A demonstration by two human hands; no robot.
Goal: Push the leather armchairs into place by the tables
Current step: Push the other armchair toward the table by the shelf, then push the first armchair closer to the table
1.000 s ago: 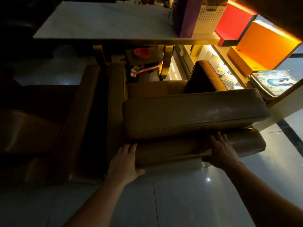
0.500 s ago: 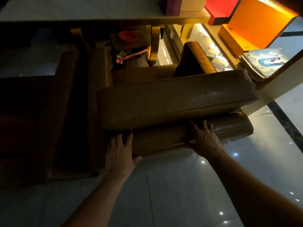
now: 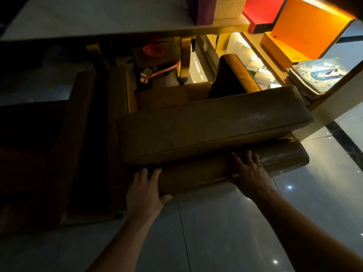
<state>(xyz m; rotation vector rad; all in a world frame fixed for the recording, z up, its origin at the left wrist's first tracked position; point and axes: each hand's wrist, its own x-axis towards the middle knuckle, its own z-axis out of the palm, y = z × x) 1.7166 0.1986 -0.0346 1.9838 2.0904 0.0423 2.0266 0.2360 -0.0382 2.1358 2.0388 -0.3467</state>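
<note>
Head view, both hands flat on armchair (image 3: pixel 206 132), second armchair (image 3: pixel 59 146) beside, table (image 3: pixel 98 16) ahead

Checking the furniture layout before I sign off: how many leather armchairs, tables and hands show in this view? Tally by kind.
Leather armchairs: 2, the tan armchair being pushed and a darker armchair at its left.
Tables: 1, the white-topped table.
Hands: 2, the left hand and the right hand, both flat on the tan armchair's back.
Total: 5.
</note>
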